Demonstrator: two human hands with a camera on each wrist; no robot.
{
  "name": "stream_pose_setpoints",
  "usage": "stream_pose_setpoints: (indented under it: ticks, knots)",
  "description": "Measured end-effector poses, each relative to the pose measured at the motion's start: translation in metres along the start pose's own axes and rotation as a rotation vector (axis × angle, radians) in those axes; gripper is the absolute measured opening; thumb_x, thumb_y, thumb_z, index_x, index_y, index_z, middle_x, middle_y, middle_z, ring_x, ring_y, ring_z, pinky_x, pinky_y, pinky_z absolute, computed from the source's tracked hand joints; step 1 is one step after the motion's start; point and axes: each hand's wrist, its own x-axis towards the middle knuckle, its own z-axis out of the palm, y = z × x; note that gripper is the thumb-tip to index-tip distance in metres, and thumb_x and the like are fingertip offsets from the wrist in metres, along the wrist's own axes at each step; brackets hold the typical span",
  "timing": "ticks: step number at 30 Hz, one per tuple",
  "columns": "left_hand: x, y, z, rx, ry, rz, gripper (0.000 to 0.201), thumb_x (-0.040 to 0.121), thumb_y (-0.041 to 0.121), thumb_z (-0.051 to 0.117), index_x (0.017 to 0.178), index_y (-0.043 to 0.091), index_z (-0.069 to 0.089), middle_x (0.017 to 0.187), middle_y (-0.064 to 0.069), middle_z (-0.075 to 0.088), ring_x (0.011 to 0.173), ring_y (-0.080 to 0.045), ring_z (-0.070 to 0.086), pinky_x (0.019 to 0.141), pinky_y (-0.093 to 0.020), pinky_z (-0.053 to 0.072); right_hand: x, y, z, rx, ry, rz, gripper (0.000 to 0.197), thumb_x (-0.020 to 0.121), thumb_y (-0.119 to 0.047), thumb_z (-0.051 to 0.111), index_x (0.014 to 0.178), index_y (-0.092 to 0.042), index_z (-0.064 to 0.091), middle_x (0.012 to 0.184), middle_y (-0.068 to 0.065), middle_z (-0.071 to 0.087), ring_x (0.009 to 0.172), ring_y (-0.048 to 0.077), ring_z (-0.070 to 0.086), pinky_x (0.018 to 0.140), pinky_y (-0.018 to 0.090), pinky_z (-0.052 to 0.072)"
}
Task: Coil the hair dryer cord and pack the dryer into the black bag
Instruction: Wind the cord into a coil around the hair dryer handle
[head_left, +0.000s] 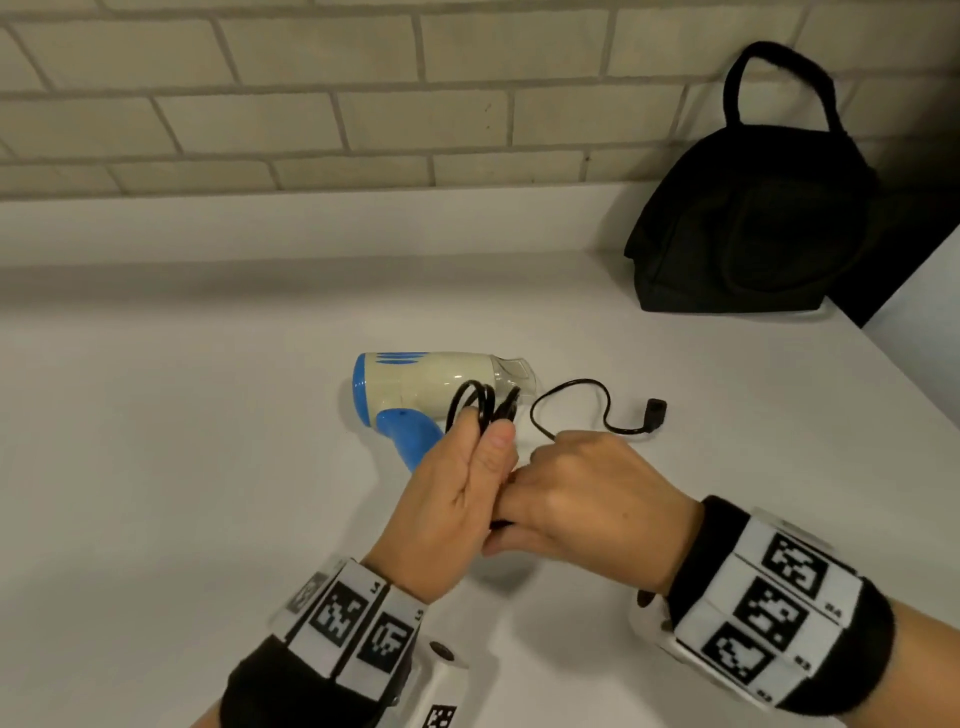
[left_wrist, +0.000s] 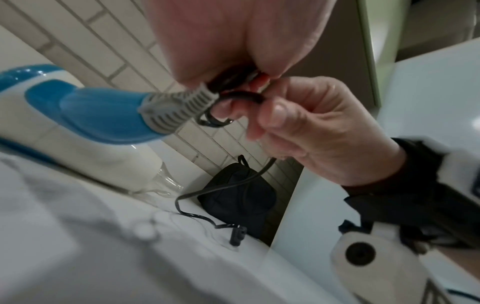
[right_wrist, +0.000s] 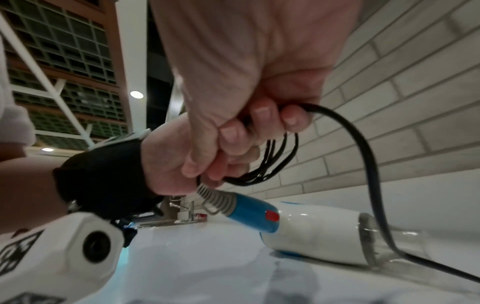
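The white and blue hair dryer (head_left: 415, 384) lies on its side on the white counter (head_left: 208, 467), nozzle to the right. My left hand (head_left: 467, 467) grips several loops of the black cord (head_left: 480, 402) just in front of the blue handle. My right hand (head_left: 587, 483) touches the left one and pinches the loose stretch of cord (right_wrist: 363, 154). That stretch curves away over the counter to the plug (head_left: 655, 410), which lies flat. In the right wrist view the coil (right_wrist: 272, 164) hangs below the curled fingers, above the grey strain relief (right_wrist: 215, 197). The black bag (head_left: 748, 208) stands at the back right.
A pale brick wall (head_left: 311, 104) runs along the back of the counter. The bag leans against it, handle up, beside a dark gap (head_left: 883, 270) at the right. A white panel (head_left: 924, 291) borders the counter's right side.
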Motion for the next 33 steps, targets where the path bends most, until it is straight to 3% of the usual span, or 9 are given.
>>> stream_pose_setpoints:
  ticks: [4,8,13,16,19,22,26,30,33]
  knots:
    - [-0.006,-0.004,0.006,0.101,-0.061,-0.013,0.033,0.087,0.043,0.028,0.061,0.024,0.037,0.056,0.015,0.050,0.052,-0.004,0.042,0.052,-0.013,0.035,-0.006,0.011,-0.020,0.250,-0.002,0.012,0.030,0.074,-0.052,0.046,0.070,-0.032,0.068,0.061,-0.015,0.066,0.051,0.009,0.058,0.047,0.029,0.049]
    - [-0.012,-0.001,0.003,0.004,-0.072,-0.108,0.042,0.088,0.050,0.028,0.059,0.022,0.040,0.045,0.011,0.045,0.045,-0.004,0.037,0.050,-0.011,0.033,-0.009,0.023,-0.030,0.438,-0.001,0.237,0.029,0.069,-0.059,0.055,0.082,-0.033,0.052,0.049,-0.018,0.047,0.053,-0.005,0.046,0.051,0.014,0.027]
    - [-0.008,0.006,0.001,-0.176,-0.167,-0.176,0.035,0.079,0.049,0.050,0.050,0.032,0.049,0.035,0.011,0.037,0.035,-0.002,0.031,0.048,-0.016,0.037,-0.007,0.025,-0.016,0.472,-0.022,0.238,0.049,0.073,-0.038,0.069,0.115,-0.028,0.045,0.078,-0.027,0.037,0.075,-0.014,0.045,0.059,0.011,0.035]
    - [-0.007,0.008,-0.004,-0.233,-0.272,-0.220,0.018,0.064,0.044,0.059,0.056,0.028,0.054,0.038,0.014,0.039,0.036,0.000,0.032,0.044,-0.011,0.033,-0.004,0.027,-0.009,0.552,-0.041,0.187,0.018,0.077,-0.023,0.067,0.092,-0.019,0.058,0.095,-0.015,0.049,0.075,0.006,0.049,0.064,0.024,0.043]
    - [-0.007,0.007,-0.010,-0.207,-0.292,-0.278,0.029,0.067,0.039,0.062,0.064,0.012,0.054,0.035,0.012,0.039,0.035,-0.001,0.033,0.041,-0.009,0.029,-0.002,0.030,-0.004,0.713,-0.084,0.234,0.010,0.080,-0.014,0.065,0.077,-0.007,0.058,0.066,-0.005,0.056,0.059,0.004,0.050,0.056,0.015,0.038]
    - [-0.007,0.008,-0.009,-0.226,-0.238,-0.329,0.035,0.076,0.036,0.051,0.075,0.001,0.056,0.029,0.010,0.038,0.033,-0.004,0.040,0.043,-0.011,0.034,-0.001,0.029,0.001,0.929,-0.039,0.299,0.017,0.081,-0.009,0.064,0.067,-0.016,0.057,0.054,-0.007,0.055,0.044,0.003,0.049,0.048,0.011,0.039]
    - [-0.004,0.011,-0.004,-0.430,-0.153,-0.417,0.034,0.075,0.040,0.051,0.054,0.015,0.046,0.028,0.011,0.028,0.025,-0.004,0.024,0.032,-0.013,0.025,0.004,0.026,0.010,1.153,0.008,0.346,0.023,0.082,-0.009,0.061,0.069,-0.027,0.056,0.058,0.008,0.058,0.036,0.004,0.053,0.036,0.019,0.042]
    - [-0.003,0.009,-0.003,-0.501,-0.067,-0.485,0.031,0.067,0.040,0.052,0.042,0.023,0.047,0.030,0.011,0.024,0.026,-0.004,0.017,0.031,-0.014,0.015,0.001,0.033,0.013,1.159,-0.056,0.391,0.018,0.076,-0.020,0.068,0.085,-0.032,0.057,0.057,-0.007,0.058,0.041,0.010,0.051,0.042,0.023,0.044]
    - [-0.002,0.008,-0.012,-0.576,0.044,-0.542,0.037,0.064,0.041,0.052,0.036,0.023,0.035,0.031,0.012,0.022,0.026,-0.003,0.015,0.032,-0.013,0.012,-0.013,0.050,0.012,0.997,-0.106,0.496,0.012,0.078,-0.037,0.063,0.088,-0.033,0.057,0.047,-0.007,0.052,0.046,0.011,0.049,0.053,0.032,0.046]
